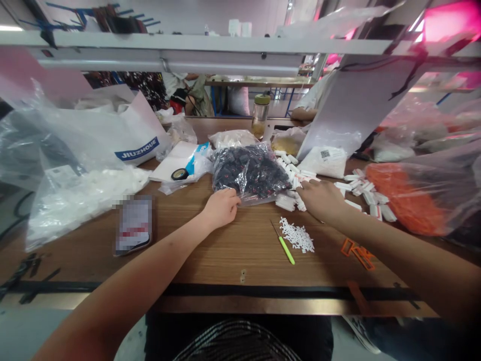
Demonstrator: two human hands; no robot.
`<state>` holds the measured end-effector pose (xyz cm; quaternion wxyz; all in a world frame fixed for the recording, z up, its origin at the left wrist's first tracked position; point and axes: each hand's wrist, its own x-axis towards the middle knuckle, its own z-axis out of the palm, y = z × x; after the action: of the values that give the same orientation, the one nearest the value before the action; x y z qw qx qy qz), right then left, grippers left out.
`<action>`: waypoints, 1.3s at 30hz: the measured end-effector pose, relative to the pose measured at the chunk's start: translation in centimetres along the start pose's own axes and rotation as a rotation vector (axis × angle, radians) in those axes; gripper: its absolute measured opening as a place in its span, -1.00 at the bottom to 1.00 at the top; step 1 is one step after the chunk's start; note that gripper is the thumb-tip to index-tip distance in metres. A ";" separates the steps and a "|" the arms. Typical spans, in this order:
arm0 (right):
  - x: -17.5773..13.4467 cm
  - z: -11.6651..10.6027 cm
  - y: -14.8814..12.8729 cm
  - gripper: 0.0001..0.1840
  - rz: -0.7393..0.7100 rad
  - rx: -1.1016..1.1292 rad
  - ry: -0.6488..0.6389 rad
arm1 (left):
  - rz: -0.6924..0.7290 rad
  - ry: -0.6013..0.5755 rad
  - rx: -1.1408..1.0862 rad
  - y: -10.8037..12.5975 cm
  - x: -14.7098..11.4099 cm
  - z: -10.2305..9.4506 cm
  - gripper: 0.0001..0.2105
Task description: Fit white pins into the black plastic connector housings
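My left hand (222,207) is closed, its fingers curled under at the near left edge of a clear plastic bag (250,170) full of small black parts. What those fingers hold, if anything, is hidden. My right hand (321,201) reaches over white plastic pieces (286,201) to the right of the bag, its fingertips down among them and partly hidden. Between the hands and nearer me lies a pile of tiny white parts (296,235). Beside it is a thin pick with a green handle (286,250). Orange rectangular frames (358,254) lie below my right forearm.
A phone (133,225) and a bag of white parts (86,195) are at the left. Black tape (179,174) rests on papers. More white pieces (370,193) and a bag of orange parts (406,200) lie right. A bottle (260,118) stands behind; a shelf (225,42) crosses above.
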<state>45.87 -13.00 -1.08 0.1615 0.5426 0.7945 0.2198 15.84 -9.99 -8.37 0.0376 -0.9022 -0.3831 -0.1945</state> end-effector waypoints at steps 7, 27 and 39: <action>-0.7 0.2 1.9 -0.61 0.262 0.366 0.013 | -0.036 0.120 0.050 1.9 3.0 -0.7 -0.78; 7.1 2.8 -0.2 -0.73 0.521 0.808 0.028 | -0.190 0.255 0.048 -0.9 10.6 2.8 -0.77; 6.7 4.6 0.9 -0.69 0.579 1.033 0.146 | 0.021 0.067 0.104 5.4 12.3 2.5 -0.79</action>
<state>46.49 -5.63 -4.62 -0.2450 0.7290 0.6273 -0.1231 28.21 -4.96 -5.53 0.0995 -0.8961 -0.3816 -0.2038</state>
